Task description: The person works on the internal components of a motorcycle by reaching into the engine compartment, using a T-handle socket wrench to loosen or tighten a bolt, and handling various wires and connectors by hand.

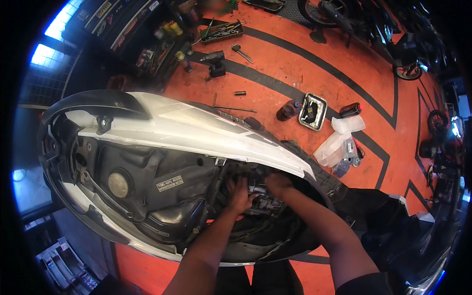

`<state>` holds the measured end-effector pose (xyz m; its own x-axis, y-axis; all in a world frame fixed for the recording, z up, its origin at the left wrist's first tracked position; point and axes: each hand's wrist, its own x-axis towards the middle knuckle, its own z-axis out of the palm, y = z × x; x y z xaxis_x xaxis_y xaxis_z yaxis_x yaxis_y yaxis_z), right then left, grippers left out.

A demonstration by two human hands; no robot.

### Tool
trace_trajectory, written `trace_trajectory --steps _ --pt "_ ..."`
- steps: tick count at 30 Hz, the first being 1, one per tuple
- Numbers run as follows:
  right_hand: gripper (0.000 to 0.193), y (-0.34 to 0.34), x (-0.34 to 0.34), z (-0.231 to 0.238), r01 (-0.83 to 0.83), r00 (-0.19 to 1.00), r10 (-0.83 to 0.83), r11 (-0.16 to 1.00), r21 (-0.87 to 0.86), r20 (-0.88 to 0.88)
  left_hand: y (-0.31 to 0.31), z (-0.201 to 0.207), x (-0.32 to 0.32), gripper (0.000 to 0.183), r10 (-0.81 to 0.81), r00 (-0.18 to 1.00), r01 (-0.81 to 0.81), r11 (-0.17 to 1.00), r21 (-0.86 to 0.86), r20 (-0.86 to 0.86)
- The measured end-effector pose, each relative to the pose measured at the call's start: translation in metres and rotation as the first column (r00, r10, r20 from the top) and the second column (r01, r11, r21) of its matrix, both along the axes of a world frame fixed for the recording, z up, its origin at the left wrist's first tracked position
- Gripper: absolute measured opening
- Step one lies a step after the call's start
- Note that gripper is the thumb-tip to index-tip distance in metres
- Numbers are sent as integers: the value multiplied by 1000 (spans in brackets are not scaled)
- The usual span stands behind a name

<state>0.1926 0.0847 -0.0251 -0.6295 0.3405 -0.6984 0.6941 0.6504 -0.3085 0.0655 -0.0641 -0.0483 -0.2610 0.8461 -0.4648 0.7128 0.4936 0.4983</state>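
Two bare hands are working inside one white motorcycle. The fingers of the left hand are standing slightly apart, the thumb lying beside one silvery metal part; I cannot tell whether they are gripping it. The right hand is bending down just right of that part, its fingers disappearing into shadow, so I cannot tell whether they are closing on anything. The metal part is sitting in the dark bay between the body's far and near edges, toward its tapering right end.

The white motorcycle is showing pale panels with grey and black trim, curving round at its left end. One round tan cap and one pale label are sitting on the black inner cover. Two forearms are crossing the near edge and covering parts of the bay.

Beyond the far edge, the orange floor is carrying one drill, one hammer, one short socket, one T-handled wrench and one filled tool tray. Two dark bottles are flanking one metal tray that is holding a black piece; white sheets and a plastic bag are lying near. At least two parked motorcycles are standing farther off.
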Motion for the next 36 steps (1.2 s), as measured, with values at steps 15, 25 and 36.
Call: trace_trajectory --steps 15,25,36 --pt "21 -3 -3 1 -88 994 86 996 22 64 -3 -6 1 78 -2 998 5 999 42 -65" --pt "26 -9 -15 10 -47 986 44 999 15 159 -4 -7 4 77 -23 988 28 999 31 -152" --pt "37 -22 -49 -1 49 970 -46 999 -4 239 0 5 0 77 -56 992 53 998 -31 -109"
